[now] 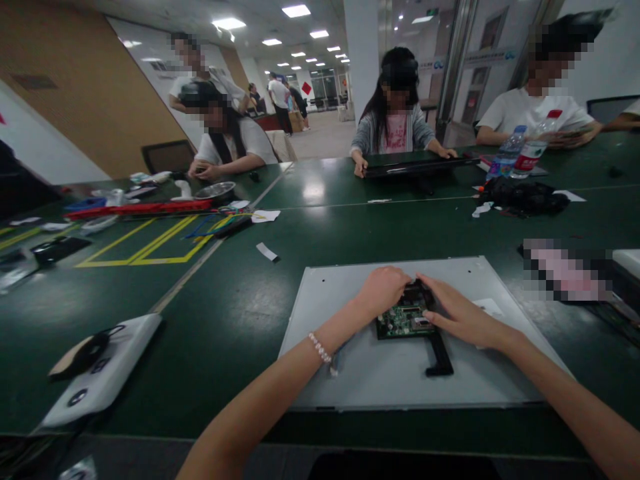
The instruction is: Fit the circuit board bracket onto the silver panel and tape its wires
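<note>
The head view looks forward and down over the table point(235, 300) from its near side, the left hand point(385, 288) and right hand point(463, 315) close, reaching to ceiling lights point(297, 11) far off.

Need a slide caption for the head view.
Left hand and right hand at a circuit board atop a pale panel on a green table.

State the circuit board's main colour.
The circuit board is mainly green, as the head view shows.

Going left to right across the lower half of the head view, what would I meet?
White flat device, paper strip, beaded bracelet, left hand, right hand, pixelated pink item.
</note>
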A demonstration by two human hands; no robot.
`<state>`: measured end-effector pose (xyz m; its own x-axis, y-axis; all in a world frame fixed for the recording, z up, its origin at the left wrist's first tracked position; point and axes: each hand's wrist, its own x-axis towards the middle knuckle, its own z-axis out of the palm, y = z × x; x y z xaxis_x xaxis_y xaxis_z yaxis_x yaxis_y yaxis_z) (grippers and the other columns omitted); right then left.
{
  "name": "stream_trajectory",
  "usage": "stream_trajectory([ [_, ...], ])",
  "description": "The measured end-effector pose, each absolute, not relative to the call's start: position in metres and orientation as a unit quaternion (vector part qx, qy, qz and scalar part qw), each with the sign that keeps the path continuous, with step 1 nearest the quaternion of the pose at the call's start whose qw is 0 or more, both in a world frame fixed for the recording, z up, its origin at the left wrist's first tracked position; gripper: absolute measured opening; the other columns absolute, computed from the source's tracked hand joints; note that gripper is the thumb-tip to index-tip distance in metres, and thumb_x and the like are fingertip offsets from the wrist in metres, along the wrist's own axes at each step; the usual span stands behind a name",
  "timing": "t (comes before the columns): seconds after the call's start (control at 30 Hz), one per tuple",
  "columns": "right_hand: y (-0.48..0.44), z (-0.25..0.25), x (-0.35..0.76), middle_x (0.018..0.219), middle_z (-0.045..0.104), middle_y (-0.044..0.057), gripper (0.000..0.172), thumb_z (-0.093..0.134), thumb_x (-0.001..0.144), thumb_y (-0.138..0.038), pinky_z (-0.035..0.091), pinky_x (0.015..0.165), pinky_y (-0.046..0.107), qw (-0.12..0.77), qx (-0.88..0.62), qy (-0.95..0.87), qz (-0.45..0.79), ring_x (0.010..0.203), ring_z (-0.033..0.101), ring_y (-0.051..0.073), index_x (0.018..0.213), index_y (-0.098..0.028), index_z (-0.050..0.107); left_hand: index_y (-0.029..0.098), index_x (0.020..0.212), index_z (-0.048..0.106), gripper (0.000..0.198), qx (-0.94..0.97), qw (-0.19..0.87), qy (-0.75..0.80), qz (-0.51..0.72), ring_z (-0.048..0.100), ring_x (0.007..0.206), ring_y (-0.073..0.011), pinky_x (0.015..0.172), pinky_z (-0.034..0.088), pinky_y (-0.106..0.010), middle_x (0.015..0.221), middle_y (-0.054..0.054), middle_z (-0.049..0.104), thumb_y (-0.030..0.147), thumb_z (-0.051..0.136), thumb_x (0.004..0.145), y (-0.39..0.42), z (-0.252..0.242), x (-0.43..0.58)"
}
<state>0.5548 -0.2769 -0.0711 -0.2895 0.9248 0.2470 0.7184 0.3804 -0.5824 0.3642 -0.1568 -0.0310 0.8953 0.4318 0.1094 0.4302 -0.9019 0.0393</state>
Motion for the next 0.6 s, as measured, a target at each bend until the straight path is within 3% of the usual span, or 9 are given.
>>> stream_trajectory([
  [0.3, -0.277, -0.070, 0.554, 0.157, 0.036, 0.012, 0.069, 0.046, 0.098, -0.047, 0.030, 0.116, 0.055, 0.279, -0.529, -0.780, 0.184, 0.143, 0.036, 0.028, 0.156, -0.029, 0.014, 0.016, 0.099, 0.073, 0.026, 0.967, 0.049, 0.226, 0.103, 0.068, 0.092, -0.0209, 0.083, 0.051, -0.032, 0.095, -0.009, 0.074, 0.023, 0.049, 0.095, -0.161, -0.036, 0.364],
  [0.43, -0.278, -0.071, 0.555, 0.159, 0.032, 0.012, 0.068, 0.043, 0.099, -0.046, 0.030, 0.116, 0.057, 0.277, -0.533, -0.774, 0.201, 0.144, 0.033, 0.028, 0.157, -0.030, 0.010, 0.018, 0.109, 0.070, 0.027, 0.949, 0.069, 0.263, 0.158, 0.067, 0.100, -0.0195, 0.089, 0.051, -0.031, 0.107, -0.007, 0.073, 0.027, 0.048, 0.097, -0.146, -0.023, 0.349],
  [0.6, -0.279, -0.072, 0.557, 0.162, 0.026, 0.010, 0.068, 0.041, 0.100, -0.046, 0.026, 0.118, 0.057, 0.275, -0.538, -0.767, 0.216, 0.147, 0.028, 0.029, 0.157, -0.031, 0.007, 0.015, 0.120, 0.066, 0.033, 0.886, -0.015, 0.416, 0.202, 0.061, 0.114, -0.0227, 0.103, 0.044, -0.036, 0.122, -0.010, 0.068, 0.025, 0.046, 0.095, -0.088, 0.001, 0.270],
])
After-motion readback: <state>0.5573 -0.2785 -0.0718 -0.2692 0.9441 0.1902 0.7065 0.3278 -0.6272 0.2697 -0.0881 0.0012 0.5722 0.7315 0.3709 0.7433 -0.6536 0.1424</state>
